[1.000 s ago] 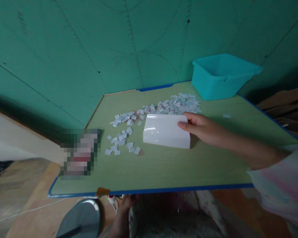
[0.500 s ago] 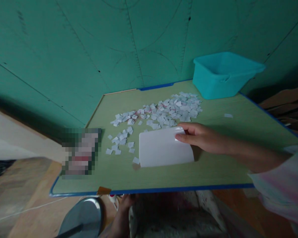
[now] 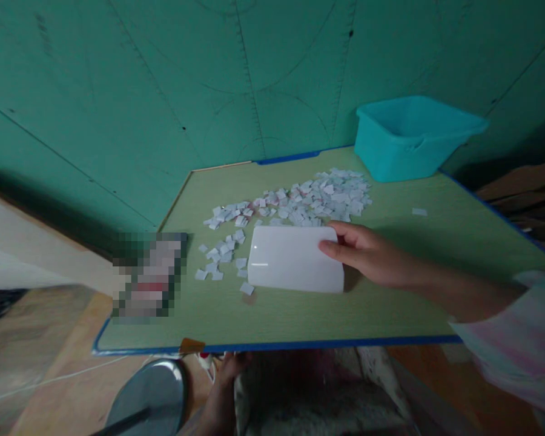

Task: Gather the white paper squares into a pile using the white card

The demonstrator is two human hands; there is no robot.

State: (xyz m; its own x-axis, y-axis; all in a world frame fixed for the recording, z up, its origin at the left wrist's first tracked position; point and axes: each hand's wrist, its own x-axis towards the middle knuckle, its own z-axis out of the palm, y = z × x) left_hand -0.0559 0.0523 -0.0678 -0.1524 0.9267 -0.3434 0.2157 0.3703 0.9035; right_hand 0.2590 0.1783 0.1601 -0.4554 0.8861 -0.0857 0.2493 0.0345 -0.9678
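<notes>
My right hand (image 3: 361,251) pinches the right end of a glossy white sheet (image 3: 295,259) between thumb and fingers. The sheet is slightly curved and lies over or just above the table, in front of a spread of small cut white paper pieces (image 3: 340,194). Left of the sheet are several loose pieces (image 3: 220,249), and a single paper piece (image 3: 247,289) lies by its lower left corner. What looks like my left hand (image 3: 235,365) is in shadow below the table's front edge; its fingers cannot be made out.
A turquoise plastic tub (image 3: 404,145) stands at the table's back right corner. One stray paper slip (image 3: 419,212) lies in front of it. At the left edge is a blurred-out flat object (image 3: 154,275). A round grey stool-like disc (image 3: 149,396) is below the green table (image 3: 381,318).
My right hand has shifted the white sheet slightly left and away from me, and its angle has changed. The paper pieces look much the same.
</notes>
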